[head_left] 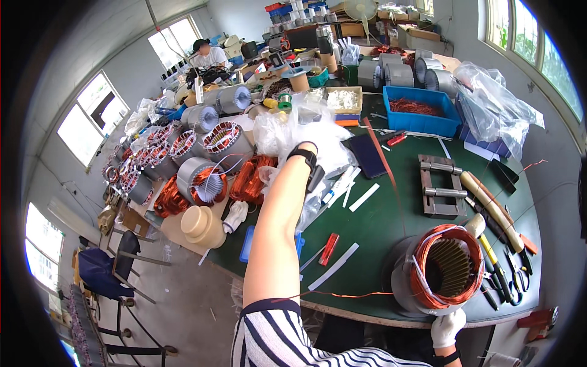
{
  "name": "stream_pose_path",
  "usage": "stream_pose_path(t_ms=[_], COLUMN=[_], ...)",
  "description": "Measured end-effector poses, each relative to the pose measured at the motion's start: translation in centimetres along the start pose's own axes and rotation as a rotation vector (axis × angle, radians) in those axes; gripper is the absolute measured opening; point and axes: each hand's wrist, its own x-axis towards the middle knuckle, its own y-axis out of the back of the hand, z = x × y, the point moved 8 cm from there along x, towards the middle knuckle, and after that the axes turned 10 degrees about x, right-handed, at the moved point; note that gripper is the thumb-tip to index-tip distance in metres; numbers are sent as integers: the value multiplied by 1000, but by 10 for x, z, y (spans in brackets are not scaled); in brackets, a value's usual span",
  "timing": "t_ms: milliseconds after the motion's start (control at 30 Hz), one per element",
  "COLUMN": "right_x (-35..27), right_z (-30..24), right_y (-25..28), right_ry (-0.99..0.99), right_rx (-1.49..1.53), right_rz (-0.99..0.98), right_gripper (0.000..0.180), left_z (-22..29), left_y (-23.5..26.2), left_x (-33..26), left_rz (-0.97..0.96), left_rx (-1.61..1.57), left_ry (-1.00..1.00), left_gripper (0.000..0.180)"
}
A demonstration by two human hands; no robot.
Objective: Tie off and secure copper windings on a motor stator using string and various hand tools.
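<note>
My left arm reaches far across the table. My left hand (310, 147), with a black band at the wrist, is at the clear plastic bags (327, 137); its fingers are out of sight. By the near edge at right stands a motor stator (400, 278) with copper windings (420, 269) round its slotted bore. My right hand (448, 329), in a white glove, is closed against the lower edge of this stator. A copper wire (361, 295) trails left from the stator across the table edge. Right of the stator lie a pale-headed mallet (476, 225) and scissors (518, 278).
A metal frame with two bars (441, 191) and a wooden stick (489, 205) lie beyond the stator. A blue bin (422, 125) holds copper pieces. Wound stators (229, 144) crowd the left side. A red-handled cutter (329, 249) and white strips (333, 267) lie mid-table. Another person (211, 56) sits far back.
</note>
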Motion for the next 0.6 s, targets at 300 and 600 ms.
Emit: stream_pose_path(t_ms=[300,600], right_x=[6,-11], right_z=[0,41], right_y=[10,-24], right_ry=[-9,-781], right_rx=[-13,1175], right_rz=[54,312], right_gripper=[20,29], left_z=[27,8], left_y=[38,26], left_x=[0,5], left_rz=[67,-218], left_rx=[272,45], left_ry=[236,496], left_gripper=[42,47])
